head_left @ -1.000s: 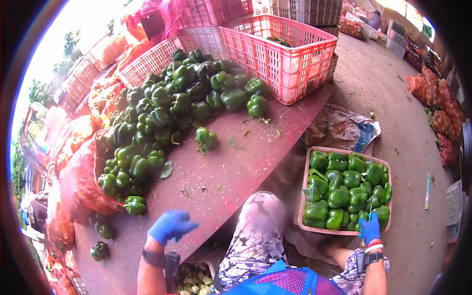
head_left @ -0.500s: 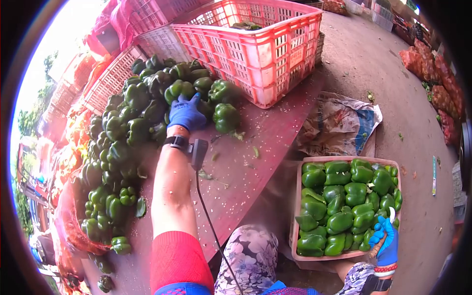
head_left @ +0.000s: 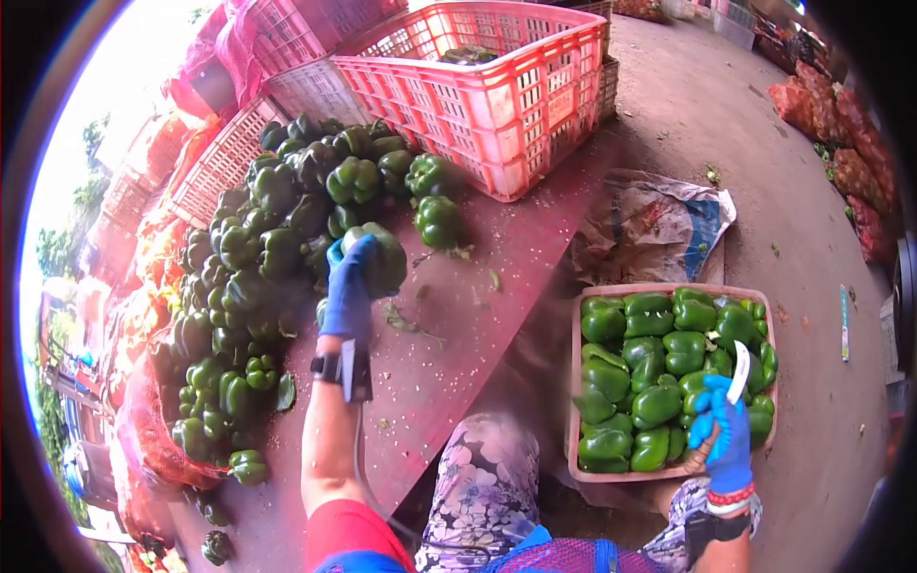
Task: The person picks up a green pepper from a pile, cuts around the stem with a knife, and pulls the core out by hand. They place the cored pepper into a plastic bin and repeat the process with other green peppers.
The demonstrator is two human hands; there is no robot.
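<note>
In a blue glove, my left hand [head_left: 350, 285] is closed round a green bell pepper [head_left: 380, 260], lifted beside the heap of peppers [head_left: 272, 239] on the reddish table. My right hand [head_left: 723, 441], gloved in blue, grips a small knife with a curved pale blade [head_left: 740, 371] pointing up. That hand is over the lower right edge of a crate [head_left: 577, 382] filled with green peppers in rows. A single pepper [head_left: 438, 222] sits on the table at the right edge of the heap.
A large pink basket [head_left: 497, 115] stands at the table's far end, with more crates behind it. Crumpled sacking [head_left: 659, 229] lies beyond the pepper crate. Red net sacks [head_left: 855, 153] are at the far right. A red net bag [head_left: 158, 430] borders the heap's left side.
My left hand has closed on a pepper and pulled it slightly down from the heap. My right hand has moved up and left with the knife, whose blade now shows more fully.
</note>
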